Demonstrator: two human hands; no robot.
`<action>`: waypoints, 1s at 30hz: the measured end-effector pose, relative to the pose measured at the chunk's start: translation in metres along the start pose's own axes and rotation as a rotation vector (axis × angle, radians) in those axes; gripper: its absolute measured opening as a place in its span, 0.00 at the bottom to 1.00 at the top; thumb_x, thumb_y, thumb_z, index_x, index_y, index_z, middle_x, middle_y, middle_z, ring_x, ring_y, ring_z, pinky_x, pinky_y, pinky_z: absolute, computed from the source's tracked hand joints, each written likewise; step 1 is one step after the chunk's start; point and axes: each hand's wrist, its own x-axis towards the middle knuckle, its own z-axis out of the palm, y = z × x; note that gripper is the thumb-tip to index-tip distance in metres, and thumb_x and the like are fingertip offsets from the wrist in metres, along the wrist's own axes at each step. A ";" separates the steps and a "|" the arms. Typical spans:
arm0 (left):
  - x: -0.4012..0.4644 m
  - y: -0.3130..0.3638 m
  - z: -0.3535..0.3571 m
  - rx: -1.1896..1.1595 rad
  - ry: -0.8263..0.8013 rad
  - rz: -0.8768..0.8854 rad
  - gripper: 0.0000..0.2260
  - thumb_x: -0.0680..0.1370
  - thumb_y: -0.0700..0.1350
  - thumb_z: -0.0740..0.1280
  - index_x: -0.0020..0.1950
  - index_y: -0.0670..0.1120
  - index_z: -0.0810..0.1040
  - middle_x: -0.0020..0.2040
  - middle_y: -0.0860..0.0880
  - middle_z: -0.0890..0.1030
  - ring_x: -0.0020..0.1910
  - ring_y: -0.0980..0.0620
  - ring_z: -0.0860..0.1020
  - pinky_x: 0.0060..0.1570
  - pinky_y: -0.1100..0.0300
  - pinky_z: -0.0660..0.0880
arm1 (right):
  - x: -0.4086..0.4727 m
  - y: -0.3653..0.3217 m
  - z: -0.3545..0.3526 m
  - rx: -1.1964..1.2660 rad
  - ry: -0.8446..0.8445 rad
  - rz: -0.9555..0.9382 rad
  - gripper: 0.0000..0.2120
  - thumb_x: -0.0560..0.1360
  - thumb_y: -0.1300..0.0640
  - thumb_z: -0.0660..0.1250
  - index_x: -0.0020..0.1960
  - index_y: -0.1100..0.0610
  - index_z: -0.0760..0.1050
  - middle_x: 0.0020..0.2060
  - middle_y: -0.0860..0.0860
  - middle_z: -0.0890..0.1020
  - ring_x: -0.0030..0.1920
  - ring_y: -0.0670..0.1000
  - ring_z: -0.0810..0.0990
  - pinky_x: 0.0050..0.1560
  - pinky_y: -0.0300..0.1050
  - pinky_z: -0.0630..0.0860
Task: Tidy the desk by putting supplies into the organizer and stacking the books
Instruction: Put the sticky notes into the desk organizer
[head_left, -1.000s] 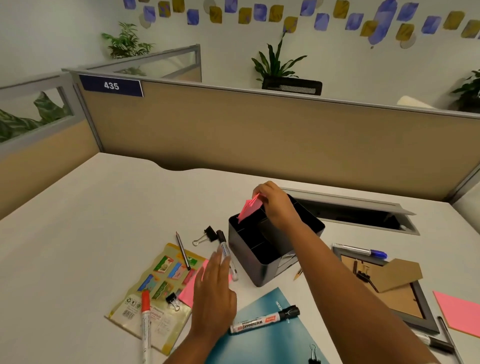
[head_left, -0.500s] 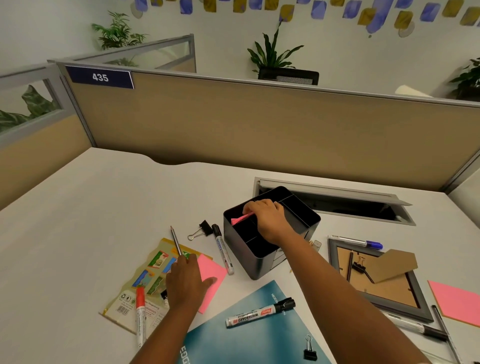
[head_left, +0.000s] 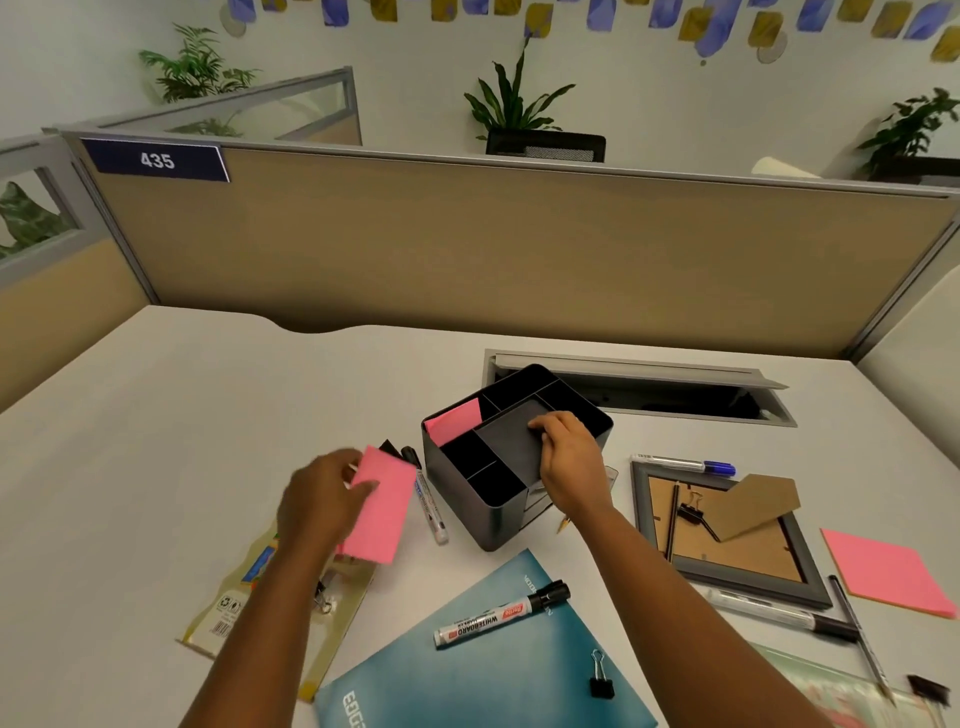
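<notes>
A black organizer (head_left: 498, 519) with several compartments stands mid-desk. A pink sticky note (head_left: 454, 423) leans in its far-left compartment. My right hand (head_left: 571, 462) sits on the organizer's right side, fingers curled over its rim. My left hand (head_left: 322, 499) holds a second pink note pad (head_left: 382, 506) lifted just left of the organizer. A teal book (head_left: 483, 670) lies near me with a whiteboard marker (head_left: 501, 616) and a binder clip (head_left: 601, 678) on it. Another marker (head_left: 430, 506) lies beside the organizer.
A grey picture frame (head_left: 727, 540) lies on the right, a blue pen (head_left: 685, 463) behind it. Further right are a pink pad (head_left: 883, 571), a black marker (head_left: 779, 613) and a pencil (head_left: 862, 639). A yellowish packet (head_left: 270, 613) lies under my left arm. A cable slot (head_left: 649, 395) opens behind the organizer.
My right hand let the pink note go into the organizer and shifted to its right rim. My left hand picked the other pink pad up off the desk.
</notes>
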 end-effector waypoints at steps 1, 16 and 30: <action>0.002 0.004 -0.007 -0.054 0.059 0.021 0.14 0.74 0.42 0.69 0.59 0.43 0.77 0.53 0.44 0.81 0.50 0.42 0.78 0.45 0.56 0.71 | 0.000 -0.001 0.000 0.004 -0.002 0.003 0.13 0.79 0.62 0.55 0.60 0.61 0.74 0.58 0.58 0.76 0.57 0.55 0.73 0.56 0.41 0.70; 0.034 0.067 0.030 -0.608 0.216 0.156 0.07 0.75 0.38 0.67 0.45 0.41 0.68 0.48 0.43 0.76 0.47 0.50 0.74 0.34 0.77 0.70 | 0.003 0.001 0.001 -0.061 -0.030 0.014 0.14 0.79 0.61 0.55 0.62 0.57 0.71 0.61 0.56 0.73 0.60 0.55 0.71 0.60 0.45 0.73; 0.039 0.058 0.051 -0.322 0.158 0.021 0.13 0.76 0.44 0.66 0.59 0.39 0.79 0.58 0.41 0.81 0.57 0.41 0.79 0.56 0.52 0.75 | 0.003 0.003 0.002 -0.090 0.002 -0.034 0.14 0.79 0.61 0.54 0.62 0.58 0.71 0.61 0.56 0.73 0.60 0.55 0.71 0.59 0.46 0.73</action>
